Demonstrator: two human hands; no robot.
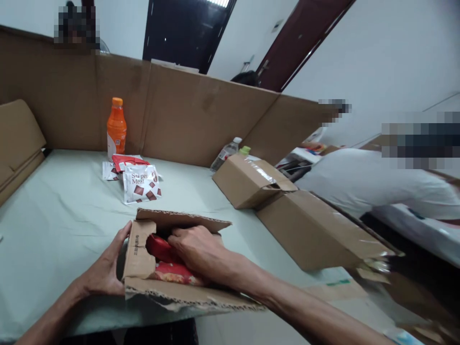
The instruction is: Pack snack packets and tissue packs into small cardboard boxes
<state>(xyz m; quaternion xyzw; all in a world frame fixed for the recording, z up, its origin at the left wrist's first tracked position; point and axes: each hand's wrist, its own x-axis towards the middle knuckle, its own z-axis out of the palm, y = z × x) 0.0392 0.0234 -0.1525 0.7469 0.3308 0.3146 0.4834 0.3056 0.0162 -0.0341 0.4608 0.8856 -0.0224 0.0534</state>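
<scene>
A small cardboard box (140, 258) with torn top flaps stands open near the table's front edge. My left hand (108, 268) grips its left end, the thumb along the outside wall. Down inside the box reaches my right hand (196, 244), its fingers curled onto a shiny red packet (160, 249); the fingertips are partly hidden. Under that wrist lies another red packet with a food picture (176, 274). Beyond the box, a white "Su-per Meal" packet (142, 186) leans beside a red one (129, 162), with an orange drink bottle (117, 128) standing behind them.
A tall cardboard partition (201, 110) closes off the table's back. On the right are two more cardboard boxes (247, 179), with a clear bottle (226, 152) behind. A person in a white shirt (362, 177) is at the far right. The table wears a pale green cloth (64, 225).
</scene>
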